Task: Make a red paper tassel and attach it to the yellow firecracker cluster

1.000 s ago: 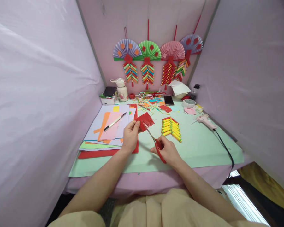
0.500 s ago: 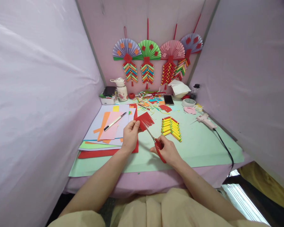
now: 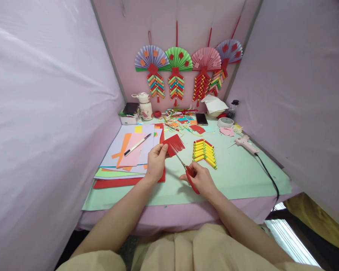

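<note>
Between thumb and fingers, my left hand (image 3: 157, 160) pinches a piece of red paper (image 3: 171, 143) by its left end. Thin parallel slits make a fringe along the paper's right side. My right hand (image 3: 200, 178) is closed around the red handles of a pair of scissors (image 3: 191, 179). The metal blades point up and left, with their tips at the paper's fringed lower edge. Just right of the paper lies a chevron of yellow paper rolls (image 3: 204, 154) with green ends and red rolls at its top.
At left is a stack of coloured paper (image 3: 121, 174) with a pen (image 3: 137, 145) on top. A corded glue gun (image 3: 246, 144) lies at right. Paper scraps (image 3: 176, 122), a bottle (image 3: 145, 109), a phone (image 3: 201, 119) and a tape roll (image 3: 225, 122) sit behind. Fan decorations (image 3: 178, 60) hang above.
Almost nothing differs. Both hands, the red paper and the scissors have shifted very slightly right, and the blades remain at the fringe.
</note>
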`<state>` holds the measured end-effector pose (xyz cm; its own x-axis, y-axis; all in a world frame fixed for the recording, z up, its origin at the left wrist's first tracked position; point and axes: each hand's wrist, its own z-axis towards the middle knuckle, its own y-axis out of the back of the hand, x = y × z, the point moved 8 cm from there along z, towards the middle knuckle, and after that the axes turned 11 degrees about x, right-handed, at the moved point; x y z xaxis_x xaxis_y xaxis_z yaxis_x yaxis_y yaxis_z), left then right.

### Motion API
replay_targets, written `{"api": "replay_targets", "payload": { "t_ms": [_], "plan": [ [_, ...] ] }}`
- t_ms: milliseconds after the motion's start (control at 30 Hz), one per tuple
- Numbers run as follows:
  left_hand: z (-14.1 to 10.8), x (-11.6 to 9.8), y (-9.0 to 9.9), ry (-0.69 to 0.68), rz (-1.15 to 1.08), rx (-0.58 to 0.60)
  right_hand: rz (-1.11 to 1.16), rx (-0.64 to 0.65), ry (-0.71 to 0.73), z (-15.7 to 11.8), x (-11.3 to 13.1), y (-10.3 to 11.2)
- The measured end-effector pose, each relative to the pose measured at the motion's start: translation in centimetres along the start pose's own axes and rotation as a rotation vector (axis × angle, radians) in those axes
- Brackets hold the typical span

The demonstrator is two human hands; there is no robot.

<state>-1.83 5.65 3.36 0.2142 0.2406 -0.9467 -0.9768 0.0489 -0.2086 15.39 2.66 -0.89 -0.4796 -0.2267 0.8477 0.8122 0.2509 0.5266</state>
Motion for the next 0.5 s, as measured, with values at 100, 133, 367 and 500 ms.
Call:
{"api": "replay_targets", "payload": {
  "t_ms": [100,133,367,500],
  "plan": [
    [0.00,0.10,0.07,0.006,0.005,-0.006,0.001,-0.014,0.002,0.00,-0.05,0.03],
    [0.00,0.13,0.12,0.008,0.005,-0.010,0.002,-0.017,0.001,0.00,-0.07,0.05],
    [0.06,0.15,0.48,0.014,0.042,-0.027,0.005,-0.012,-0.012,0.05,-0.34,-0.01],
    [0.03,0.36,0.29,0.011,0.054,-0.015,-0.002,-0.011,-0.018,0.05,-0.28,-0.03]
  ]
}}
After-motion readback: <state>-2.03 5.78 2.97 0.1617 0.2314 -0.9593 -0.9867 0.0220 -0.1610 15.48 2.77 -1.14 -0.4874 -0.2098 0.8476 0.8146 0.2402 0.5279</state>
